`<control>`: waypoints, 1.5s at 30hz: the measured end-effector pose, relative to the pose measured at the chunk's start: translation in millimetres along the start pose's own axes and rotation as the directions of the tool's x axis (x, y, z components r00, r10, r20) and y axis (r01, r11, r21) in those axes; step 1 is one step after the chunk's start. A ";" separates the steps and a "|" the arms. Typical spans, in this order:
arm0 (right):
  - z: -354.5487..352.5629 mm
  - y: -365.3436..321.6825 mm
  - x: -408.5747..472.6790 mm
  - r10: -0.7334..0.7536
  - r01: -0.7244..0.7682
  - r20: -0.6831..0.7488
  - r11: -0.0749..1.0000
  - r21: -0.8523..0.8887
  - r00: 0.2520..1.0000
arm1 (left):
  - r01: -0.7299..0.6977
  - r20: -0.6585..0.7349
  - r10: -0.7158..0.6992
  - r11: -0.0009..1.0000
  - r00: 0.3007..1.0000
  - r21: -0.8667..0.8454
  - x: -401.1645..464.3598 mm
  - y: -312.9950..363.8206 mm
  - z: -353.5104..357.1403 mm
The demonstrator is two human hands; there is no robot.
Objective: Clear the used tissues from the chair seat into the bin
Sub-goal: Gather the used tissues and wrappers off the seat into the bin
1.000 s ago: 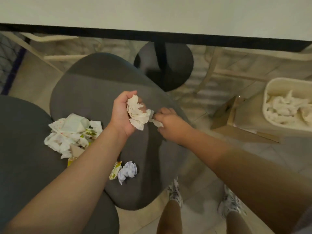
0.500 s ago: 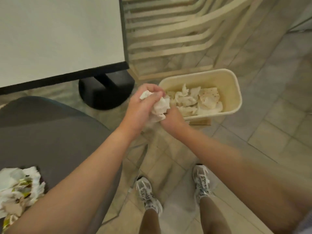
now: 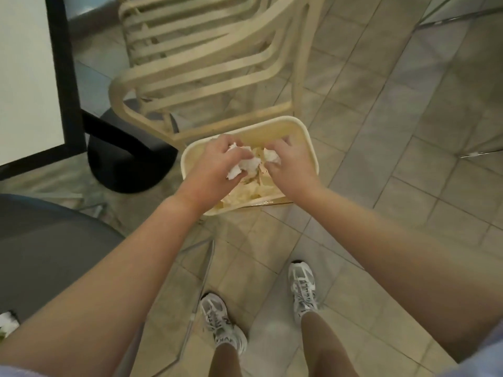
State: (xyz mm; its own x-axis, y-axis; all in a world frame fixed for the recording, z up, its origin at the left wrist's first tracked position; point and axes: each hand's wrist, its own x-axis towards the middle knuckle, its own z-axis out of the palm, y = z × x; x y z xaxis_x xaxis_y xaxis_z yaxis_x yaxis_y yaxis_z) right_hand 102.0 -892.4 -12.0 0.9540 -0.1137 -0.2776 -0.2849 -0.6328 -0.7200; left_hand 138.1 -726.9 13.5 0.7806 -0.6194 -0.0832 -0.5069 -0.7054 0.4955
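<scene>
Head view, both hands over the cream bin (image 3: 304,131) on the tiled floor, left hand (image 3: 215,164) gripping crumpled tissue (image 3: 246,164), right hand (image 3: 291,164) pinching a smaller tissue wad (image 3: 270,156), more tissues (image 3: 8,323) on the grey chair seat (image 3: 49,240).

Both hands curled, left hand (image 3: 217,164), right hand (image 3: 290,165)

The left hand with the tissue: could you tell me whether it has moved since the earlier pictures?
Yes. The left hand went from the chair seat to over the bin.
</scene>
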 end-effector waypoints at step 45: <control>297.1 -294.7 -162.7 -0.487 0.741 0.621 0.627 -0.240 0.614 | 0.789 -0.276 -0.739 0.571 0.614 0.227 -429.4 -161.7 -97.8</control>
State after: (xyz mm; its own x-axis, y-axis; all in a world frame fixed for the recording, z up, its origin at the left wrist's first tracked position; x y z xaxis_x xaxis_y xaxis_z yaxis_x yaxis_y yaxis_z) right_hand 2.9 -459.8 56.4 0.6658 0.7145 -0.2147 0.5509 -0.6649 -0.5044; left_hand -79.4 -313.1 53.7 0.9552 0.2358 -0.1788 0.2433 -0.9697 0.0209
